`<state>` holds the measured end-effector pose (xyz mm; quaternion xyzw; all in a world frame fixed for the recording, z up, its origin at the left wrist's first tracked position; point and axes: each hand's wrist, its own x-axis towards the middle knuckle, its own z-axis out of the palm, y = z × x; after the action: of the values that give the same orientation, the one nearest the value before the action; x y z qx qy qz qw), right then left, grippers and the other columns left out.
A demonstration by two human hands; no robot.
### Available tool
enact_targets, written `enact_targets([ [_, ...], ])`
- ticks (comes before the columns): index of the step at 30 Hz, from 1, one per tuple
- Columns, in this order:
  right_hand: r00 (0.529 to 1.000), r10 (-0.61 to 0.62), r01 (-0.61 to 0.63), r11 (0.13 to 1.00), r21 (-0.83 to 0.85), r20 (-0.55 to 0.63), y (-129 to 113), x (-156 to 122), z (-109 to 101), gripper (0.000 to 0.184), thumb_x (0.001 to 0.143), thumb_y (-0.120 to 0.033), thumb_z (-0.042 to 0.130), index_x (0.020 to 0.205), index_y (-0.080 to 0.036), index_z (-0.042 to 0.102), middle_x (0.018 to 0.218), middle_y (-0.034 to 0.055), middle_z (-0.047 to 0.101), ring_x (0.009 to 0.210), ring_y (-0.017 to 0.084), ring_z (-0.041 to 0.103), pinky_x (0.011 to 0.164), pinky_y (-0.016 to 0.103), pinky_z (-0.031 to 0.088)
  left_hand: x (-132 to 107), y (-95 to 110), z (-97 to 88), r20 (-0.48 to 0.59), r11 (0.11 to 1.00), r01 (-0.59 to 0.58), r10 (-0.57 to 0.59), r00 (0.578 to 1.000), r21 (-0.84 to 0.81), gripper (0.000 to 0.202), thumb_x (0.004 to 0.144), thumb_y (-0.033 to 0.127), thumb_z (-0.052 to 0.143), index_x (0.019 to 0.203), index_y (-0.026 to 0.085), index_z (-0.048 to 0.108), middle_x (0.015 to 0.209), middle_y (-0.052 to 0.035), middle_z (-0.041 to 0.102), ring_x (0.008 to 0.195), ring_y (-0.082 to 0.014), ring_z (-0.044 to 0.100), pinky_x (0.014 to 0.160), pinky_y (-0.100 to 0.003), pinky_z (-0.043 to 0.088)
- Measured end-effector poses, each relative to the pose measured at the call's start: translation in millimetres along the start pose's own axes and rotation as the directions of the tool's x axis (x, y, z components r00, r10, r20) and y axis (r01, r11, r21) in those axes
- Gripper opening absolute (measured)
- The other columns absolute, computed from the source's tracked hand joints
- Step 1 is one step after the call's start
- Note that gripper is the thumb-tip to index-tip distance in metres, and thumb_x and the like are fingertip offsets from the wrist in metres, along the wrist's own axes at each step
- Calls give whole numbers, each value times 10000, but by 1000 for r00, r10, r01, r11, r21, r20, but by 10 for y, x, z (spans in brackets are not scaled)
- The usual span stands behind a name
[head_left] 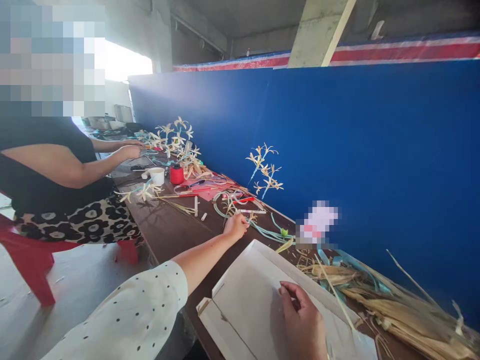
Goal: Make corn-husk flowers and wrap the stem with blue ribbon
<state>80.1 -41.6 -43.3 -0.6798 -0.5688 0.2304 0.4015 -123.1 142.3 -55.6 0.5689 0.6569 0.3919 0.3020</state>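
Observation:
My left hand (236, 226) reaches out over the brown table (172, 230) with its fingers curled; what they close on is hidden. It lies beside a tangle of pale green strips (262, 230) and a small white stick (252, 211). My right hand (302, 322) rests on a flat white cardboard sheet (247, 300) at the table's near end. Its fingers are bent and pressed to the sheet, and a thin straw (333, 295) runs past the fingertips.
A pile of dried husks and straw (397, 305) lies at the right against a blue partition (356, 145). Straw flowers (264, 172), a red spool (176, 174), a white cup (157, 175) and pens lie farther along. Another seated person (56, 170) works at the left on a red stool (33, 260).

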Motion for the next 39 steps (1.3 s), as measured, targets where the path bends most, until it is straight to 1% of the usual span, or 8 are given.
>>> enact_targets([
  [13, 998, -47, 46, 999, 28, 44, 77, -15, 31, 308, 792, -459, 510, 915, -229, 672, 898, 40, 698, 629, 168, 612, 621, 265, 477, -10, 69, 2, -50, 990, -39, 46, 998, 133, 79, 773, 223, 614, 838, 188, 642, 737, 6, 683, 706, -118, 629, 673, -219, 458],
  [20, 998, -67, 69, 993, 94, -21, 65, -41, 44, 292, 797, -438, 527, 920, -217, 674, 902, 62, 696, 690, 187, 626, 645, 276, 479, -122, 183, -102, -47, 982, -78, 88, 995, 172, 108, 796, 226, 567, 833, 196, 664, 687, 8, 673, 666, -121, 623, 671, -226, 457],
  [25, 993, -48, 69, 979, 191, -109, 28, -70, 25, 333, 822, -452, 524, 1006, -194, 627, 877, 63, 678, 585, 154, 586, 588, 275, 471, -244, 422, -307, -73, 964, -186, 203, 977, 189, 152, 794, 273, 546, 817, 198, 676, 909, -30, 687, 863, -164, 613, 773, -255, 439],
  [28, 988, 20, 25, 957, 289, -151, -21, -69, -2, 343, 790, -479, 577, 966, -185, 599, 781, 35, 663, 472, 124, 517, 491, 260, 439, -482, 673, -436, -66, 960, -277, 280, 958, 47, 203, 772, 355, 566, 832, 197, 679, 822, -20, 685, 721, -143, 605, 679, -236, 447],
  [30, 977, 75, 1, 934, 358, -198, -52, -57, -34, 320, 759, -488, 617, 864, -187, 587, 653, -2, 620, 439, 116, 485, 449, 244, 407, -732, 862, -446, 21, 959, -246, 251, 968, -143, 272, 752, 418, 585, 862, 183, 668, 683, -3, 647, 561, -112, 557, 561, -215, 431],
  [33, 951, 135, 7, 889, 457, -277, -84, -26, -107, 305, 733, -484, 650, 748, -189, 572, 496, -52, 511, 414, 107, 452, 424, 224, 362, -1130, 1096, -260, 186, 923, -131, 209, 960, -361, 299, 723, 449, 610, 805, 162, 635, 550, 33, 558, 417, -74, 451, 426, -190, 359],
  [36, 915, 195, 8, 868, 496, -355, -98, -3, -197, 313, 705, -476, 681, 698, -174, 601, 460, -52, 489, 401, 98, 428, 422, 222, 336, -1395, 1203, 130, 294, 875, -32, 196, 936, -483, 295, 708, 444, 623, 725, 150, 601, 492, 44, 516, 385, -62, 418, 393, -181, 326],
  [39, 893, 209, 11, 875, 485, -398, -80, 0, -266, 321, 701, -477, 685, 747, -161, 660, 467, -41, 497, 421, 102, 425, 425, 226, 319, -1495, 1196, 529, 359, 803, 64, 192, 913, -593, 273, 700, 412, 627, 671, 141, 603, 483, 34, 521, 410, -66, 435, 413, -185, 356],
])
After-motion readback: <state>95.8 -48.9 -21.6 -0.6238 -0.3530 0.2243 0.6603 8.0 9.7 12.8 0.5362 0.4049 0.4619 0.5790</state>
